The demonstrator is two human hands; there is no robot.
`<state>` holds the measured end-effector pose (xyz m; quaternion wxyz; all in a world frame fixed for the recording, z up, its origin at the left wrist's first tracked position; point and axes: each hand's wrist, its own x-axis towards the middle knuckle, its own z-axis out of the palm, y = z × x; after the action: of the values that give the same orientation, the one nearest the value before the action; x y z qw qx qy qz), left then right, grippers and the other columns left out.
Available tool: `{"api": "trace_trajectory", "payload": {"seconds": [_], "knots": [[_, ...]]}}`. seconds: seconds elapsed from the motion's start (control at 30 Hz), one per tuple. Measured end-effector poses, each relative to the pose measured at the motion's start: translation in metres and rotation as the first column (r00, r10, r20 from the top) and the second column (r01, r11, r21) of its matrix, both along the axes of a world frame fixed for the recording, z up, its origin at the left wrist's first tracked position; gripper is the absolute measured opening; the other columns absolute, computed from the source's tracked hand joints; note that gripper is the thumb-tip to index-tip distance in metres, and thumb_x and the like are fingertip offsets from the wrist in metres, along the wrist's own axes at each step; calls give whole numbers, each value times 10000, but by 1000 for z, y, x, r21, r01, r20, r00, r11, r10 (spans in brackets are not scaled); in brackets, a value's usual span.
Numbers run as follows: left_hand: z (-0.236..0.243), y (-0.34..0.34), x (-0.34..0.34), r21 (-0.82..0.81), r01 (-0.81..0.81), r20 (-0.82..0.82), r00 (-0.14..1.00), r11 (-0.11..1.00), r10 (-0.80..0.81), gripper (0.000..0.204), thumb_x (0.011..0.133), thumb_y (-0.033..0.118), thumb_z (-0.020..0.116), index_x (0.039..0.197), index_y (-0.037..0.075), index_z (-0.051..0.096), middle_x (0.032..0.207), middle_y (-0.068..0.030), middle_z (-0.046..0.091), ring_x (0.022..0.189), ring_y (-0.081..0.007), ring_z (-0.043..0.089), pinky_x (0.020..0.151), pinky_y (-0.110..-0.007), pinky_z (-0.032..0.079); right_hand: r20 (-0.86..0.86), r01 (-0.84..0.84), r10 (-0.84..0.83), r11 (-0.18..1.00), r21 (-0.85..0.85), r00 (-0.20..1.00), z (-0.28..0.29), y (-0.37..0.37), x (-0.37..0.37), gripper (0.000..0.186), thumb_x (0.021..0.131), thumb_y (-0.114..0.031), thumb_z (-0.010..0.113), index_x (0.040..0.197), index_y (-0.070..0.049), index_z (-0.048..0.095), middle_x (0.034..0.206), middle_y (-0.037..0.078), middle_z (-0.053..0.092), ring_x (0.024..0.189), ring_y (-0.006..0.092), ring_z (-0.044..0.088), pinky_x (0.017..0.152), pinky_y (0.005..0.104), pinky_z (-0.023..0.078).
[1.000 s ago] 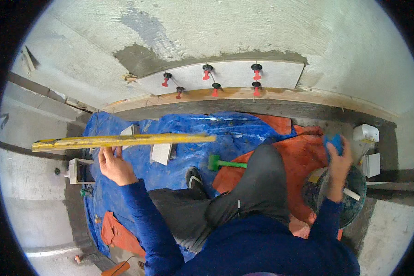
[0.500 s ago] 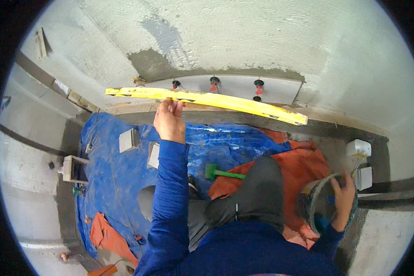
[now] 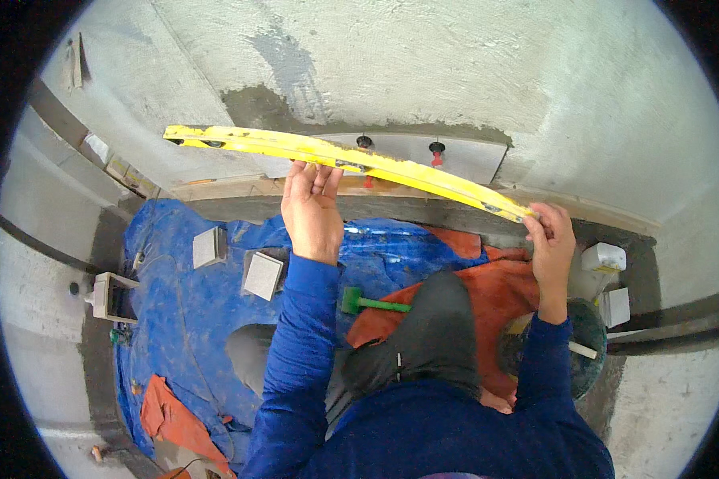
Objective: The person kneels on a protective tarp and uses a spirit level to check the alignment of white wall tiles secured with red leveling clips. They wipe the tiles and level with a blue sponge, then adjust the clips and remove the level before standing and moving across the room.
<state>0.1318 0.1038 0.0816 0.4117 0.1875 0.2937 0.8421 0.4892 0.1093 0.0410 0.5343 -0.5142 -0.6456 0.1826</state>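
L hand (image 3: 313, 214) grips level (image 3: 272, 144) near mid, R hand (image 3: 553, 249) its rt end, prob. for balance; tile (image 3: 478, 160) behind.

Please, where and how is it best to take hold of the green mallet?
I would grip the green mallet mid-handle, from above, fingers closing across it: the slim handle lies roughly left to right, with the bulky head at left. Its right end meets the knee in view, so probably avoid that end.
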Motion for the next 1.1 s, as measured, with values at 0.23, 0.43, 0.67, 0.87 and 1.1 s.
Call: {"api": "trace_trajectory", "payload": {"seconds": [0.23,0.43,0.67,0.87,1.1], "knots": [[2,-25,14,145,261,5,964,955,-264,566,1021,411,521,1415,41,354,1398,-224,484,1313,-365,478,1138,-484,346,-73,-21,30,992,127,997,-4,-21,-2,139,896,-16,675,1029,-15,633,1038,45,556,796,91,575,639,232,501],[-11,-25,25,101,291,43,954,951,-297,546,987,529,522,1273,65,497,1246,-162,576,1191,-359,570,1093,-503,397,174,290,-294,956,51,940,-57,-72,79,119,890,-92,691,974,-22,646,927,128,619,811,244,623,724,361,533],[-10,-37,62,114,362,92,924,925,-372,543,978,532,542,1315,107,516,1285,-114,584,1227,-307,532,1099,-499,377,549,400,243,467,-789,800,-191,-206,234,532,801,-275,772,1223,7,612,1122,254,666,1047,434,635,918,470,500],[15,-50,94,184,516,58,844,836,-534,539,959,476,584,1327,84,536,1340,-116,578,1232,-377,523,1127,-591,316,365,291,175,343,-893,914,-319,-204,231,1176,728,-445,812,1556,-29,88,1433,387,411,1294,492,485,1069,504,412],[32,-93,112,109,735,-158,677,669,-718,534,973,494,580,1201,12,603,1289,-269,572,1290,-459,503,1054,-640,421,461,471,-104,273,-839,881,-397,-204,185,929,883,-426,657,1542,-11,149,1343,315,511,1162,531,529,975,559,453]]}}
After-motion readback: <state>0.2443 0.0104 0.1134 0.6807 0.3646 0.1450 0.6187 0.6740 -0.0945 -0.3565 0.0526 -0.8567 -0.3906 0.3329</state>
